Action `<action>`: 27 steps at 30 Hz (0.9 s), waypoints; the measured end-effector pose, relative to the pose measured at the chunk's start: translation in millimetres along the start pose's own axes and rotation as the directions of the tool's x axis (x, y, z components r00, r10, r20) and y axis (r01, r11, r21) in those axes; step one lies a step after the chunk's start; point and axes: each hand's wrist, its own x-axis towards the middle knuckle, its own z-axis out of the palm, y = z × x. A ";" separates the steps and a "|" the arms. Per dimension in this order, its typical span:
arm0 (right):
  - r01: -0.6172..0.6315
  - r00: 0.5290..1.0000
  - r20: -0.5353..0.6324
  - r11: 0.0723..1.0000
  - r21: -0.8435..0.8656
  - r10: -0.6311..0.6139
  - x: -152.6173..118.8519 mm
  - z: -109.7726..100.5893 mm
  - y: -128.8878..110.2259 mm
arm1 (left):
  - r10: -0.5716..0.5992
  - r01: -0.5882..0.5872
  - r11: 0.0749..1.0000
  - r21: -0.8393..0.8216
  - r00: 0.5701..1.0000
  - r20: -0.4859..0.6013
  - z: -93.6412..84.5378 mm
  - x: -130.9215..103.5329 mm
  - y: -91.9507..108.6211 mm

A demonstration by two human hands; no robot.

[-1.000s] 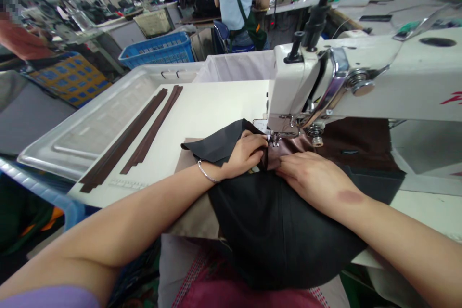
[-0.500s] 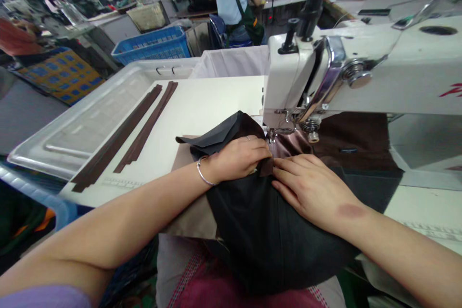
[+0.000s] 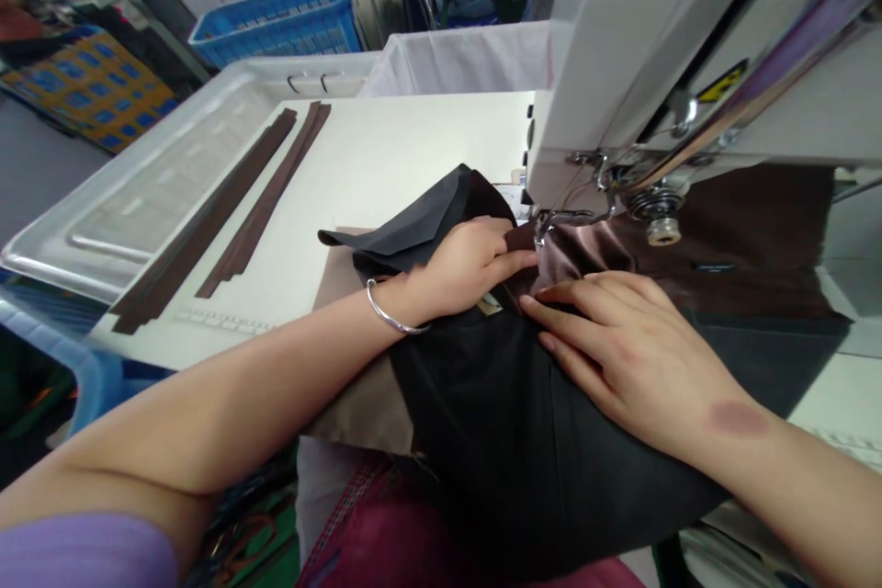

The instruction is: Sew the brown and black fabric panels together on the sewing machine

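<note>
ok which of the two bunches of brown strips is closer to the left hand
The shorter bunch is closer to the left hand; the longer bunch lies farther off, toward the clear plastic bin.

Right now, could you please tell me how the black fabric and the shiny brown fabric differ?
The black fabric looks mostly matte, while the shiny brown fabric catches the light. The black fabric hangs down over the lap; the shiny brown fabric lies beside the presser foot. Both lie next to the right hand.
</note>
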 end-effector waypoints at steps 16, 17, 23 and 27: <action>0.015 1.000 -0.003 1.000 0.007 -0.015 0.5 1.5 2.1 | -0.013 -0.001 0.988 0.155 0.996 0.092 0.2 14.5 7.5; 0.017 1.000 -0.012 1.000 0.003 -0.017 0.7 1.5 1.7 | -0.001 -0.014 0.985 0.170 0.996 0.088 0.7 13.5 7.5; -0.067 0.991 -0.117 0.997 0.035 0.071 -2.4 4.7 -1.4 | 0.176 -0.198 0.954 0.224 0.978 0.114 -0.4 -12.9 11.5; -0.060 0.997 -0.055 0.998 -0.015 0.059 -3.9 6.1 -1.3 | 0.233 -0.256 0.945 0.203 0.964 0.131 -0.2 -31.4 9.9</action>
